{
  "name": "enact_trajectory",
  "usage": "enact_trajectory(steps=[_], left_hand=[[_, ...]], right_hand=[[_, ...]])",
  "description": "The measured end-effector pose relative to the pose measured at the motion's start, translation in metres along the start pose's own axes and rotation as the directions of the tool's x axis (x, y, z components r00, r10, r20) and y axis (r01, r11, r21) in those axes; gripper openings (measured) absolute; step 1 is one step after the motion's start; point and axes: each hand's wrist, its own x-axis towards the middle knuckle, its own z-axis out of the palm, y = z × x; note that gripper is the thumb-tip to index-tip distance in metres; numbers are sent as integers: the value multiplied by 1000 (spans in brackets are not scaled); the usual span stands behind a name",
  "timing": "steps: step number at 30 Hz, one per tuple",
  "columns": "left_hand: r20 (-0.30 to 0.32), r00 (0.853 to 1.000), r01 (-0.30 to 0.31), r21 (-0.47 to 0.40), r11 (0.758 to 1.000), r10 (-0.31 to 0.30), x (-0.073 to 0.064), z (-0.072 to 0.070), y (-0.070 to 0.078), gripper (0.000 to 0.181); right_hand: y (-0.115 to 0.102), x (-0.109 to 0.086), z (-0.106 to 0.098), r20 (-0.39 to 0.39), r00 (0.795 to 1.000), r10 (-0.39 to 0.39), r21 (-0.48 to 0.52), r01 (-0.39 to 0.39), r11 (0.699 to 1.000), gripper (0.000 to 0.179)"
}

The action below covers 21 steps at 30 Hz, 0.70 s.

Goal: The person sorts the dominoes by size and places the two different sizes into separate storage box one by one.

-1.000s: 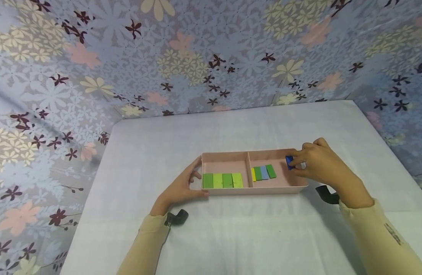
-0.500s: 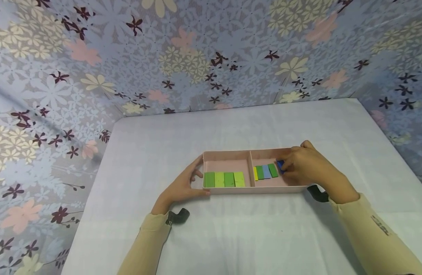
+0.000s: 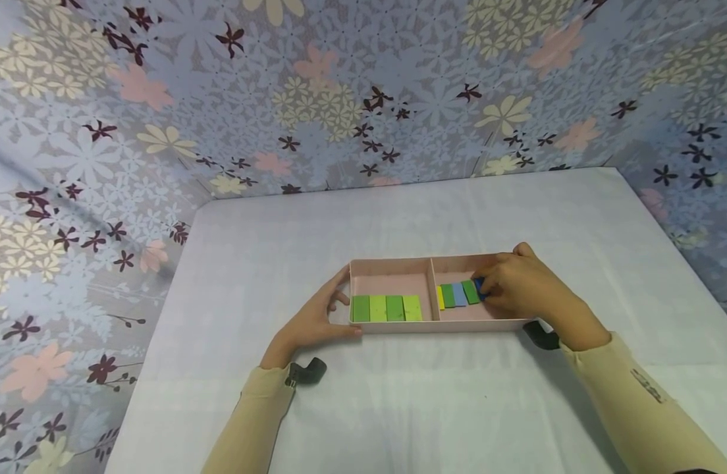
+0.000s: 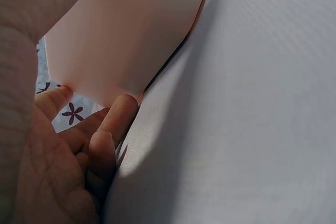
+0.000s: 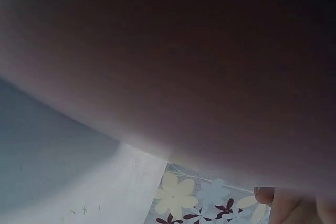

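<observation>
A pale pink two-compartment tray lies on the white cloth. My left hand holds its left end, thumb along the front wall and fingertips at the end wall. In the left wrist view those fingers press against the tray's outside. Inside the right compartment, my right hand pinches a dark blue block, partly hidden by the fingers. Left of it stand a green block, a light blue block, another green block and a narrow yellow block. The right wrist view is mostly a dark blur.
Along the front of the left compartment sits a row of green and lime blocks. A divider separates the compartments. White cloth covers the table, and a floral-patterned wall rises behind it.
My right hand has moved left inside the right compartment, bringing the dark blue block up beside the end green block. The left hand keeps its hold on the tray.
</observation>
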Motion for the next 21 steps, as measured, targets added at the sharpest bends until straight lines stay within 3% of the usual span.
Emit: enact_trajectory(steps=[5,21], left_hand=[[-7,1000,9,21,1000,-9,5,3,-19,118],[0,1000,1,26,1000,-1,5,3,-19,118]], right_hand=[[1,0,1,4,1000,5,4,-5,1000,10],[4,0,6,-8,1000,-22,9,22,1000,16]])
